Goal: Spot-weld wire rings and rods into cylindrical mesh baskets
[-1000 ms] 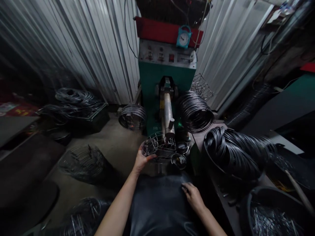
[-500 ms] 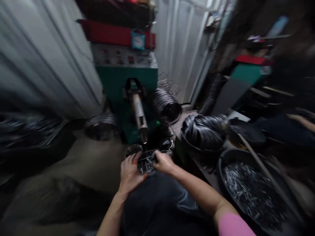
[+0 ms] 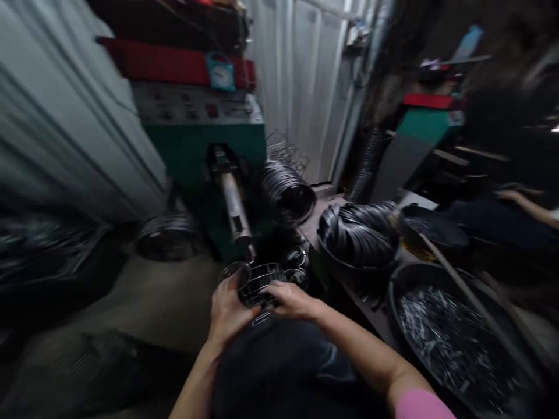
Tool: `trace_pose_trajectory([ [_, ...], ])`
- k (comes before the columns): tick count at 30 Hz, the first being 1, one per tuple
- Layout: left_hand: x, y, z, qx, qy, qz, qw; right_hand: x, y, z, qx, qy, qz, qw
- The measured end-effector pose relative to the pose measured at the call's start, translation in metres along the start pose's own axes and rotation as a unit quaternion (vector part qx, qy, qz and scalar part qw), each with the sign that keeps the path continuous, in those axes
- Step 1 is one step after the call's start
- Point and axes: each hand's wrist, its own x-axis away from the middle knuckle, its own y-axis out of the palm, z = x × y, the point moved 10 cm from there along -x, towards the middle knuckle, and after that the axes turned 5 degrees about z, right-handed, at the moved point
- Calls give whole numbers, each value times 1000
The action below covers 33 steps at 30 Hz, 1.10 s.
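Observation:
A round wire basket (image 3: 264, 271) of thin metal rods sits in front of me, tilted, just below the tip of a machine's metal arm (image 3: 234, 206). My left hand (image 3: 229, 308) is closed around its left side, thumb toward the near edge. At the near right part of the basket, my right hand (image 3: 288, 299) has its fingers curled together; blur hides what they pinch. A metal ring (image 3: 233, 269) shows just beyond my left fingers. More round metal pieces (image 3: 297, 277) stand to the right of the basket.
Behind the arm is a green machine (image 3: 187, 145) with a hanging clock (image 3: 221, 73). Stacked rings (image 3: 286, 192) lean beside it. At right stand a tub of dark strips (image 3: 358, 235) and a tub of small metal pieces (image 3: 449, 337). Another person's arm (image 3: 528, 206) shows far right.
The view has swung a little to the right. My right hand has moved from the basket's right rim toward its near side, and the basket has tipped. My left hand keeps its hold.

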Motion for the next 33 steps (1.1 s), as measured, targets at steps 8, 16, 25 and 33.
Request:
trace_pose_trajectory([
  [8, -10, -1, -9, 38, -4, 2, 999, -14, 9, 11, -24, -17, 13, 999],
  [16, -19, 3, -17, 56, -6, -8, 998, -25, 5, 9, 10, -22, 6, 1000],
  [25, -40, 4, -24, 47, -35, -38, 998, -48, -5, 10, 26, 3, 7, 1000],
  [33, -46, 7, -26, 31, -52, -27, 998, -50, -4, 18, 5, -10, 46, 999],
])
